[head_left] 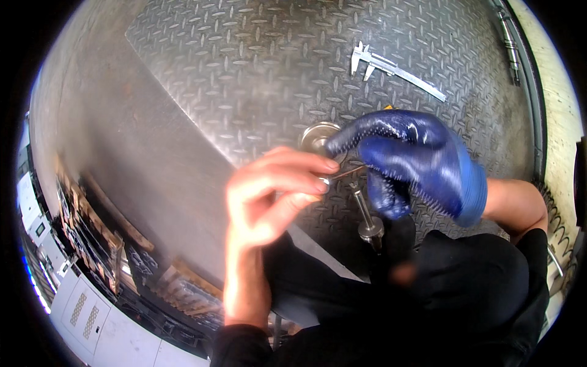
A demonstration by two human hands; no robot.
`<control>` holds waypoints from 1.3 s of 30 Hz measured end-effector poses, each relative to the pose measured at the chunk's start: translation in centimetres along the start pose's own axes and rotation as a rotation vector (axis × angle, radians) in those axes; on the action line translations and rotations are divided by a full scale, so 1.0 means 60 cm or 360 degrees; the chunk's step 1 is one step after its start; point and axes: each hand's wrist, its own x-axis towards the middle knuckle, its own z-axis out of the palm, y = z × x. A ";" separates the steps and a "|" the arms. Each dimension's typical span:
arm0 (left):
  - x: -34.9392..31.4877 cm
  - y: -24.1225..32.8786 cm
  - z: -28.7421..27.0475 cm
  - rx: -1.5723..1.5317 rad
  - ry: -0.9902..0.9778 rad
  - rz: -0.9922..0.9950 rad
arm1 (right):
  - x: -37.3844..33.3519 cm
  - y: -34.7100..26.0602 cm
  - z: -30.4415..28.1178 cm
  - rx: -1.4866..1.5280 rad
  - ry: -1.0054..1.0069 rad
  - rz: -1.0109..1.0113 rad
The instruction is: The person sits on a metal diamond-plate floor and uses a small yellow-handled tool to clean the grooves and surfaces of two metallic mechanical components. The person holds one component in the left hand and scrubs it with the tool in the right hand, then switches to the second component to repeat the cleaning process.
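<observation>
My bare left hand [263, 194] is closed in a pinch on a small shiny metal piece [324, 181]; its exact kind is hidden by the fingertips. My right hand [419, 162], in a blue knobbed rubber glove, is curled shut on a thin brownish rod [350, 174]. The rod's free end points at the small piece, and I cannot tell whether they touch. Behind the fingers lies a round metal dish-like part [314, 134], partly covered by the glove. Below the hands is a metal shaft with a disc-shaped end [367, 214].
A silver vernier caliper [397, 71] lies on the tread-patterned metal plate [257, 67] beyond my right hand. A slim metal tool [509, 46] rests near the right edge. Wooden pallets [98, 226] with metal parts and a white cabinet [88, 321] stand at lower left.
</observation>
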 end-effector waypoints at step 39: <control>0.008 -0.005 -0.009 0.0047 0.0041 0.0062 | -0.007 0.018 -0.035 -0.1197 -0.0123 -0.0283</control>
